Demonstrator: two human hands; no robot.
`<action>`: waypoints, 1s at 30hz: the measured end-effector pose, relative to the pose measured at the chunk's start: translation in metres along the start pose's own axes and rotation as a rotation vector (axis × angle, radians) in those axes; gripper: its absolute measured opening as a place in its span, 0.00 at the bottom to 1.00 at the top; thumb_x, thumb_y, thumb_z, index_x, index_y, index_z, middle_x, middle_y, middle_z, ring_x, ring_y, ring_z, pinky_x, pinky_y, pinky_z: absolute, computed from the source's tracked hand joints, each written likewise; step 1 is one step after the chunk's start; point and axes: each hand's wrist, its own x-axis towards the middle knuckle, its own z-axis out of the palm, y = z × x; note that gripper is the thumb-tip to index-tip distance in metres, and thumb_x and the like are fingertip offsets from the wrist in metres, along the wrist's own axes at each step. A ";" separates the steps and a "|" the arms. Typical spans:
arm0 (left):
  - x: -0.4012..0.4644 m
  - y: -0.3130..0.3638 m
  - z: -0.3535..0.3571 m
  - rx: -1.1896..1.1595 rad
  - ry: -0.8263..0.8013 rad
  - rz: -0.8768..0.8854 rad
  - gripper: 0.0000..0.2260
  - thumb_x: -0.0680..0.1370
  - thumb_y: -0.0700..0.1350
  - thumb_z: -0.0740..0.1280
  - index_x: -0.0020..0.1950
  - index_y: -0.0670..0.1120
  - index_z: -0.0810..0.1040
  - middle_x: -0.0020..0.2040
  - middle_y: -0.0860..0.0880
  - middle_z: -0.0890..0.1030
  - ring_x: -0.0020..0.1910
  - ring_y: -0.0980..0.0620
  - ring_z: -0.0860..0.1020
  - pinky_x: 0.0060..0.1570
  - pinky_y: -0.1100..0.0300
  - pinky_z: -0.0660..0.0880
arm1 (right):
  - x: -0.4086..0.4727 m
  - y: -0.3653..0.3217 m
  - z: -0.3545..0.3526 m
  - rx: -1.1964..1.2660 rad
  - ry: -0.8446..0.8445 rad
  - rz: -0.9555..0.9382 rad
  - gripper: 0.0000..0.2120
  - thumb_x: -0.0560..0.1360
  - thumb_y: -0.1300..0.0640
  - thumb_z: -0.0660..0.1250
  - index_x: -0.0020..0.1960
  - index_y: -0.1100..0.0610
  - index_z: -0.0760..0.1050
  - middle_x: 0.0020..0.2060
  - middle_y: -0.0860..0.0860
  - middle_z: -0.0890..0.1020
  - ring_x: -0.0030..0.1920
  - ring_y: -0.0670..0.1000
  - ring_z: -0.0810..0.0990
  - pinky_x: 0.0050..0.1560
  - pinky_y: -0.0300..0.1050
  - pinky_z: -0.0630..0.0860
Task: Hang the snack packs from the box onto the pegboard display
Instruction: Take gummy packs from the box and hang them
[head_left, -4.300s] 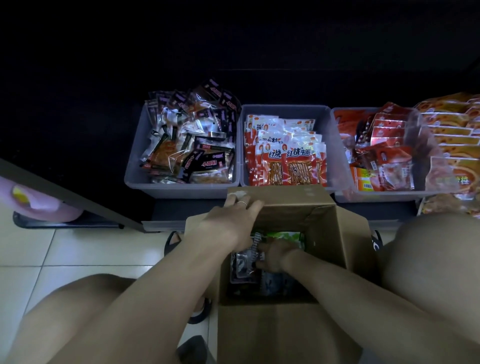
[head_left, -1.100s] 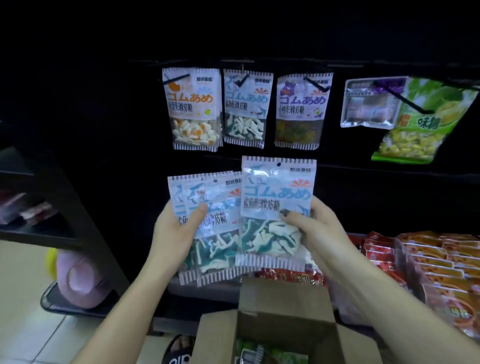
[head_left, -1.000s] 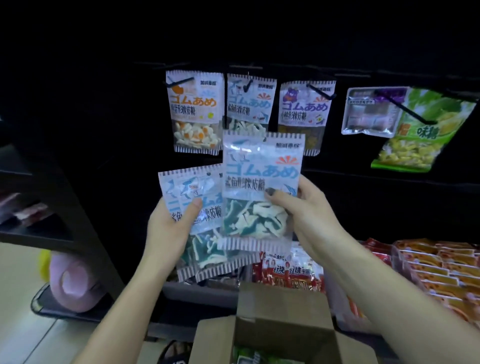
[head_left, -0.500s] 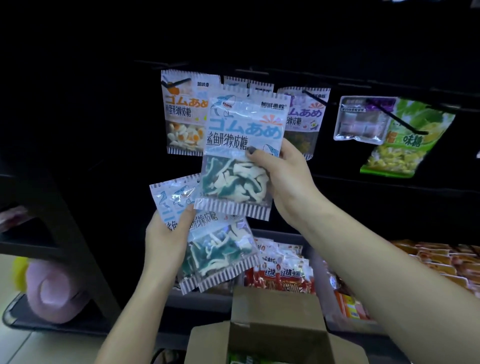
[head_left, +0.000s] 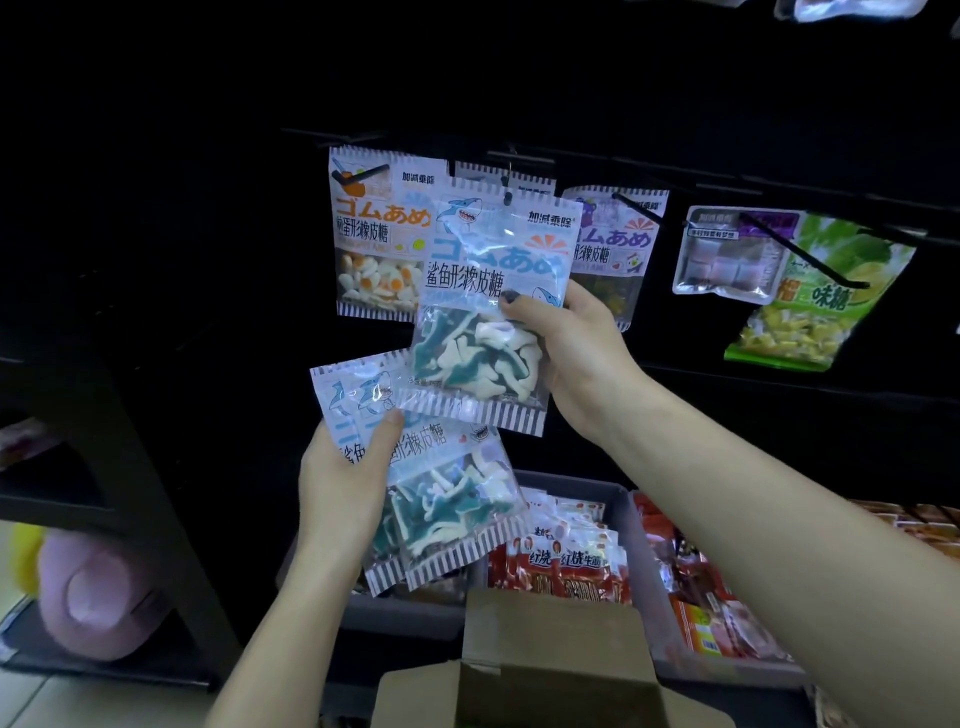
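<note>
A dark pegboard (head_left: 727, 130) fills the wall behind both grips. The right hand (head_left: 576, 358) pinches a shark gummy pack (head_left: 483, 312) raised to a peg; below-left of it, the left hand (head_left: 343, 483) grips two more packs (head_left: 441, 493). Beneath them stand grey bins (head_left: 618, 499) of red snacks and the open cardboard box (head_left: 550, 660).

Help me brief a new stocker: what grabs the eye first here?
The shark gummy pack in the right hand, raised to the middle peg of the dark pegboard. Just below, the left hand holds more shark packs. Right of them hangs a bright green lime candy bag.
</note>
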 end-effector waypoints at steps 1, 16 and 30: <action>0.001 -0.002 -0.001 0.012 0.005 0.005 0.06 0.81 0.53 0.70 0.55 0.65 0.78 0.53 0.63 0.84 0.50 0.72 0.80 0.48 0.67 0.75 | 0.006 0.001 0.000 -0.003 0.007 0.007 0.12 0.80 0.65 0.69 0.62 0.62 0.78 0.54 0.60 0.87 0.49 0.59 0.88 0.48 0.57 0.86; 0.021 -0.016 0.001 0.046 0.043 -0.005 0.10 0.81 0.53 0.71 0.62 0.57 0.81 0.49 0.69 0.84 0.48 0.72 0.81 0.44 0.69 0.75 | 0.132 0.015 -0.007 -0.108 0.128 0.080 0.08 0.78 0.63 0.72 0.56 0.62 0.79 0.47 0.59 0.87 0.36 0.55 0.87 0.37 0.48 0.84; 0.017 -0.004 0.005 -0.048 -0.004 -0.010 0.07 0.80 0.52 0.72 0.58 0.59 0.80 0.52 0.68 0.84 0.50 0.69 0.82 0.47 0.67 0.75 | 0.139 0.051 -0.019 -0.477 0.304 0.192 0.39 0.72 0.42 0.77 0.71 0.64 0.69 0.59 0.54 0.78 0.60 0.58 0.78 0.58 0.50 0.74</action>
